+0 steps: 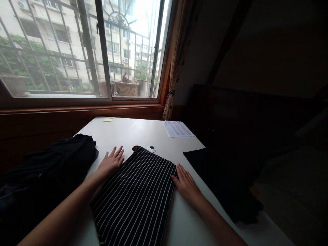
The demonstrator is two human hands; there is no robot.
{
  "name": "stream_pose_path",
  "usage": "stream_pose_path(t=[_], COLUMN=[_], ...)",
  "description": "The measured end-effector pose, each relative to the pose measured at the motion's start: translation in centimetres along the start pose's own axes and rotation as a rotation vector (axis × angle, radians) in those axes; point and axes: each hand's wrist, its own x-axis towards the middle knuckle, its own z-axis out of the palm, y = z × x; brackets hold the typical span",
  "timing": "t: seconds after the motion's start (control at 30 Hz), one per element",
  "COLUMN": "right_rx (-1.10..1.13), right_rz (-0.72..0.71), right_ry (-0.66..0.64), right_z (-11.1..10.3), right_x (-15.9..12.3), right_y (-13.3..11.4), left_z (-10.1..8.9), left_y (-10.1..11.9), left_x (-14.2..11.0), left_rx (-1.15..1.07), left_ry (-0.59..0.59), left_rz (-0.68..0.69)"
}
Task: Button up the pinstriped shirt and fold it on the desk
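A black cloth with thin white stripes (138,194) lies folded flat on the white table (128,131), its narrow end pointing away from me. My left hand (111,161) rests at its left edge, palm down, with the fingers stretched and spread. At the right corner of the cloth is my right hand (186,182), its fingers extended along the edge and the thumb touching the fabric. Neither hand grips anything. Just beyond the far tip of the cloth sit a small white round object (151,149) and a dark brown round piece (135,148), partly covered by the cloth.
Dark clothing (51,171) is heaped along the table's left side. Another dark garment (225,184) hangs over the right edge. Printed papers (178,129) lie at the back right and a yellow note (108,119) at the back left. A window (110,51) stands behind the table.
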Motion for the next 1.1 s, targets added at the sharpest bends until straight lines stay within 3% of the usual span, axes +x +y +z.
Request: stream_pose_path(t=[0.17,0.4,0.6,0.8,1.1], right_rx=[0.114,0.237,0.454,0.733,0.943], right_rz=[0.034,0.025,0.065,0.174,0.172], right_ry=[0.058,0.028,0.007,-0.122,-0.27], right_z=[0.1,-1.0,-2.4,-3.7,-3.7], right_x=[-2.0,-6.0,-8.3,-8.7,-8.7], right_y=[0.9,-1.9,-4.1,-5.5,-7.3], left_z=[-0.8,-2.1,-3.3,-4.2,-3.4], left_y=[-0.9,0.7,1.6,2.4,2.6], left_x=[-4.1,-8.3,-9.4,-10.0,-12.5], left_rx=[-0.194,-0.655,-0.604,-0.713,-0.85], left_ry=[0.062,0.0,-0.011,-0.142,-0.152], left_rz=[-0.007,-0.041,-0.043,-0.039,-0.034])
